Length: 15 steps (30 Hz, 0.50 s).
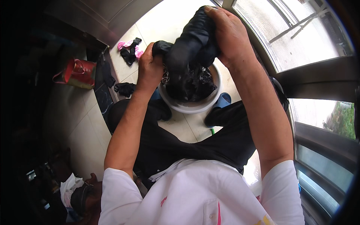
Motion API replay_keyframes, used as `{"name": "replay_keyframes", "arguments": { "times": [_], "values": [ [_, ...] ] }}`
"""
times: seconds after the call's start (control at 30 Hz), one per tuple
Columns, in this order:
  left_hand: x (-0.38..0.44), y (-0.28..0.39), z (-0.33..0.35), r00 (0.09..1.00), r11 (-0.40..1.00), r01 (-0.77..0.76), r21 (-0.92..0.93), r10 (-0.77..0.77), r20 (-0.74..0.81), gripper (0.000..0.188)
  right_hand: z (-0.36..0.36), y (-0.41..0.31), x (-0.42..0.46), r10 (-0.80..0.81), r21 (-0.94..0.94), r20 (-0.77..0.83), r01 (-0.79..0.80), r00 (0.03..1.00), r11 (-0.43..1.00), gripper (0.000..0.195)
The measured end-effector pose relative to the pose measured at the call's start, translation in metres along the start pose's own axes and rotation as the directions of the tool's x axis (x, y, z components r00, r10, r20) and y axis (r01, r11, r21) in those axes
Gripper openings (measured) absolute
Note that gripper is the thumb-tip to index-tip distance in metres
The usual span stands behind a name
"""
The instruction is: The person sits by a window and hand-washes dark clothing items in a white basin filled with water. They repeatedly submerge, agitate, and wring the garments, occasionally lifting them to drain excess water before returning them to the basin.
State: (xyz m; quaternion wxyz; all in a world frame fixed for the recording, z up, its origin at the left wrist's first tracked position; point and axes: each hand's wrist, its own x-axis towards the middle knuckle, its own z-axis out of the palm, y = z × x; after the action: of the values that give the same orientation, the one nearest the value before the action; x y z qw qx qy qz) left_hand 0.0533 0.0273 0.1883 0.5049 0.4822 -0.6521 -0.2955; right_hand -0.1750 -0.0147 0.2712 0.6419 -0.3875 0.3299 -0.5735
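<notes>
Both hands hold a wet black garment (191,42) up over a round white basin (194,109). My right hand (232,33) grips its upper end, thumb on top, at the upper centre. Lower and to the left, my left hand (150,69) is closed around another part of the cloth. More dark, wet cloth or plastic (194,87) lies in the basin below; which of the two cannot be told. The basin stands on the tiled floor between my feet, and the held cloth hides its far side.
Black and pink cloths (129,52) lie on the tiles at the left, with a black cloth (125,89) nearer my left leg. A red bag (81,71) stands beyond the dark door sill. A blue slipper (223,99) is beside the basin. Framed glass panels (323,112) line the right.
</notes>
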Motion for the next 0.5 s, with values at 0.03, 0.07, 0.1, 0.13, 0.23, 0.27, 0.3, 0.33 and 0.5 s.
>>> {"name": "replay_keyframes", "arguments": {
  "times": [0.03,0.07,0.1,0.13,0.23,0.27,0.3,0.33,0.5],
  "values": [
    [0.004,0.008,0.000,1.000,1.000,0.001,-0.029,-0.002,-0.015,0.017,-0.006,0.001,0.005,-0.025,0.049,-0.021,0.026,0.999,0.998,0.021],
    [0.005,0.017,0.001,0.999,0.995,0.043,-0.093,-0.044,-0.006,0.019,-0.013,0.002,0.007,-0.012,0.068,-0.056,0.016,0.998,0.998,0.019],
    [0.005,0.019,0.004,0.997,0.991,0.083,-0.107,-0.083,0.001,0.019,-0.017,0.008,0.010,-0.029,0.038,-0.111,0.034,0.993,0.999,0.020],
    [0.006,0.019,0.006,0.993,0.985,0.122,-0.121,-0.122,0.009,0.019,-0.021,0.016,0.012,-0.048,0.006,-0.166,0.050,0.985,0.999,0.021],
    [0.001,0.011,0.009,0.986,0.986,0.168,-0.015,-0.168,0.013,0.023,-0.039,0.047,0.020,-0.105,-0.182,-0.313,0.049,0.944,0.982,0.027],
    [0.000,0.008,0.012,0.985,0.985,0.170,0.040,-0.171,0.018,0.024,-0.057,0.064,0.021,-0.123,-0.284,-0.339,0.023,0.933,0.958,0.030],
    [-0.004,-0.005,0.011,0.983,0.981,0.178,0.072,-0.180,0.021,0.026,-0.066,0.083,0.021,-0.129,-0.374,-0.360,-0.017,0.924,0.927,0.033],
    [-0.007,-0.018,0.008,0.982,0.977,0.184,0.106,-0.188,0.022,0.027,-0.068,0.098,0.018,-0.098,-0.422,-0.422,-0.100,0.901,0.901,0.035],
    [0.002,-0.061,0.021,0.979,0.951,0.191,0.242,-0.202,0.024,0.033,-0.136,0.191,0.006,-0.084,-0.608,-0.533,-0.311,0.842,0.730,0.044]
  ]
}}
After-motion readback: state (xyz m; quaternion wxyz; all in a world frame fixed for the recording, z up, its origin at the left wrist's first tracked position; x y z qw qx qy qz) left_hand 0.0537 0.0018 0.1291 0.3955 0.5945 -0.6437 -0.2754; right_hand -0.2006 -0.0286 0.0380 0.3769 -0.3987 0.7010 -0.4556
